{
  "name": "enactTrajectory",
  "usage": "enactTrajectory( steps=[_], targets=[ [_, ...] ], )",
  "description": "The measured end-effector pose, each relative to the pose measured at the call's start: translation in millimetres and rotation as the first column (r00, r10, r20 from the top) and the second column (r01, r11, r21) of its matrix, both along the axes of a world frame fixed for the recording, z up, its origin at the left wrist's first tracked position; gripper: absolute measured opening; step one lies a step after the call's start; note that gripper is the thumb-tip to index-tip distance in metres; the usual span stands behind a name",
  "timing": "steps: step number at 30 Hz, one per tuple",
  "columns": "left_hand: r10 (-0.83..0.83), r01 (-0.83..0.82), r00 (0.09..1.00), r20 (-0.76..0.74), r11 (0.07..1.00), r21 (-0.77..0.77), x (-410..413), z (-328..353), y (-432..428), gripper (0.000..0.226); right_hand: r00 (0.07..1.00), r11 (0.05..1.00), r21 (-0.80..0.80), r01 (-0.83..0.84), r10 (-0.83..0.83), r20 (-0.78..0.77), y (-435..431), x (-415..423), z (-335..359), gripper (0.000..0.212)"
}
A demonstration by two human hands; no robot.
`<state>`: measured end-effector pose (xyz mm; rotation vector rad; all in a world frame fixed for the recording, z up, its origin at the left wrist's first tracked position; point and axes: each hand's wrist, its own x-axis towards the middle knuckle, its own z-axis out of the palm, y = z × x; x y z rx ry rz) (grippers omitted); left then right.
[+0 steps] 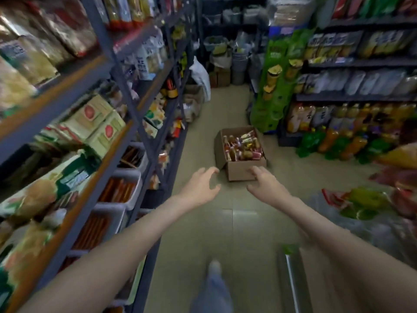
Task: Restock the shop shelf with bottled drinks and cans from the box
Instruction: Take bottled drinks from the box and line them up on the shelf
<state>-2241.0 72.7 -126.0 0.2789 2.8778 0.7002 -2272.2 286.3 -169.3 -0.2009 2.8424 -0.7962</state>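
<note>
Open-topped cardboard box (246,171) on the tiled floor (225,233) of a shop aisle, one corner toward the camera. Inside the box: bottled drinks and cans (242,147), tightly packed, mostly red, orange and yellow, too blurred for labels. Left hand (200,186) just short of the box's near corner, palm down, fingers (212,170) spread and lightly curved, thumb well apart from them, nothing held and nothing touched. Right hand (267,185) just short of the box's near wall, fingers parted and loosely curved, nothing held; fingertips (253,169) overlapping the lower part of that wall in this view, actual contact impossible to tell. Both bare forearms stretched forward toward the box, one on either side of its near corner. Left of the box: tall metal shelving (126,91) with packets, cartons and white bins of goods. Right of the box and beyond it: drinks shelf (352,99) with rows of orange and yellow bottles (338,118), and green and orange floor bottles (334,143) at its foot. Just behind the box on the right: green display stand (268,93). Nearer the camera than the box: one trouser leg with a pale shoe (214,266) on the floor. Far beyond the box, at the aisle's end: buckets, bags and cartons, blurred.
</note>
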Motion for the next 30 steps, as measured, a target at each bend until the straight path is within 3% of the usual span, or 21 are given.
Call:
enactTrajectory(
  steps=[9,17,23,30],
  targets=[
    [-0.132,0.131,0.99,0.04,0.991,0.02,-316.9,-15.9,67.7,0.042,0.994,0.994,0.012,0.106,-0.105,-0.032,53.7,-282.3,-9.5,0.052],
    [-0.224,0.23,0.968,0.111,0.972,-0.044,-528.6,-45.1,178.0,0.044,0.985,0.984,-0.034,0.173,-0.172,0.025,159.7,-467.8,-26.2,0.057],
    [-0.138,0.14,0.982,0.129,0.99,-0.008,-645.8,-58.2,240.1,0.042,0.994,0.995,-0.029,0.092,-0.09,0.062,231.4,-597.8,-31.7,0.055],
    [0.017,-0.026,0.987,0.161,0.998,0.051,-737.2,-70.7,257.4,0.038,0.991,0.999,0.012,-0.051,0.049,0.126,258.7,-723.2,-42.9,0.051]
  ],
)
